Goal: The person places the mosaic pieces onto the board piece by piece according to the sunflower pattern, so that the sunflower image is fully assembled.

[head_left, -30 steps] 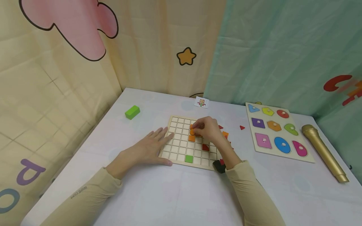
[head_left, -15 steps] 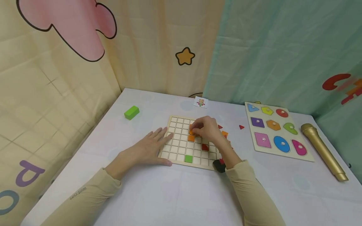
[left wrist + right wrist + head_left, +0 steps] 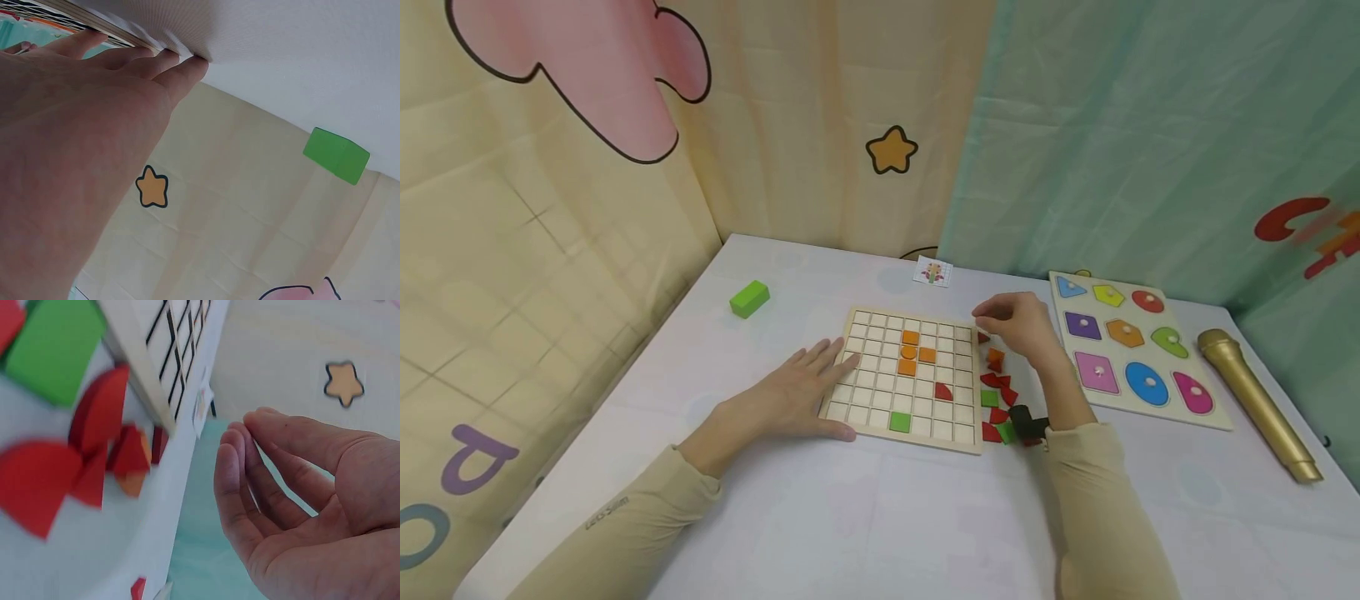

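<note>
My left hand lies with fingers spread along the left edge of a wooden grid board; in the left wrist view its fingertips touch near the board's side. On the board sit three orange square tiles, one of them a right-hand tile, around an orange round piece. A red quarter-circle tile and a green square tile lie lower down. My right hand hovers past the board's right edge, thumb near loosely bent fingers, with nothing visible between them.
Loose red, green and orange tiles lie along the board's right side. A knobbed shape puzzle and gold microphone are farther right. A patterned card lies behind the board, a green block at back left.
My right hand has left the orange tiles on the board and moved right, over the loose tiles. The orange tile it covered now shows. My left hand stays in place.
</note>
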The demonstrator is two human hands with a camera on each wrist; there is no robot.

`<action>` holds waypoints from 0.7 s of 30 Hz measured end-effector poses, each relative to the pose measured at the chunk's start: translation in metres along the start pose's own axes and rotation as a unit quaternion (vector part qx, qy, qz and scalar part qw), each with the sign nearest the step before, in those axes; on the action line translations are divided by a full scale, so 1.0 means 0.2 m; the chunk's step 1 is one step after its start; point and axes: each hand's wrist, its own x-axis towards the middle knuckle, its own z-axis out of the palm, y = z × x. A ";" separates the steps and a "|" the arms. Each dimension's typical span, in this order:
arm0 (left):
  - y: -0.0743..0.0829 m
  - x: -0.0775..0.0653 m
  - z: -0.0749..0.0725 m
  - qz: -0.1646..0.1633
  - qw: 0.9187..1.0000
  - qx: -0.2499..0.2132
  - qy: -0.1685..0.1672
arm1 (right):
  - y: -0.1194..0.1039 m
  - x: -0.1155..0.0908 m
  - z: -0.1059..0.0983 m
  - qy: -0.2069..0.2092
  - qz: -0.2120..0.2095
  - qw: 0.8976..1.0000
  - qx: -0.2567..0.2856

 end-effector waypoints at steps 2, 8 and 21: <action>0.00 0.00 0.00 -0.002 1.000 -0.001 0.000 | 0.04 -0.01 -0.05 0.011 0.018 1.000 -0.001; 0.00 0.00 0.00 -0.004 1.000 0.003 -0.002 | 0.14 -0.04 -0.16 0.025 0.089 0.996 -0.007; -0.01 0.00 0.01 -0.003 1.000 0.004 -0.002 | 0.26 -0.03 -0.15 0.067 0.173 0.979 -0.084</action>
